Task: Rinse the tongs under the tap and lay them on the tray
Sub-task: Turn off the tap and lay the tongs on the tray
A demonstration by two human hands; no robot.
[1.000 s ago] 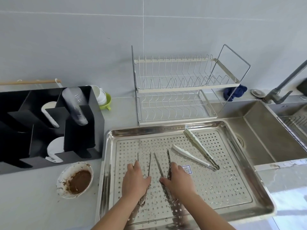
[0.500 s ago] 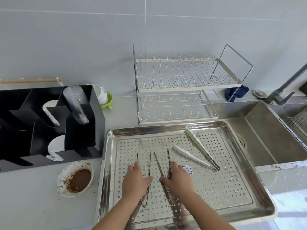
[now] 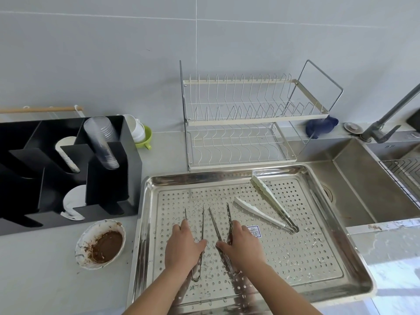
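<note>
On the perforated tray (image 3: 204, 179), the grip of the left hand (image 3: 183, 248) seems clamped on the left tongs (image 3: 202, 223), that of the right hand (image 3: 243, 247) on the right tongs (image 3: 228, 220). Wet steel may slip.

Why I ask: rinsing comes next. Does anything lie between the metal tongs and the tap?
Only the white-tipped tongs, lying on the tray right of the metal tongs, toward the sink and tap. Lifted over them, the path looks clear.
</note>
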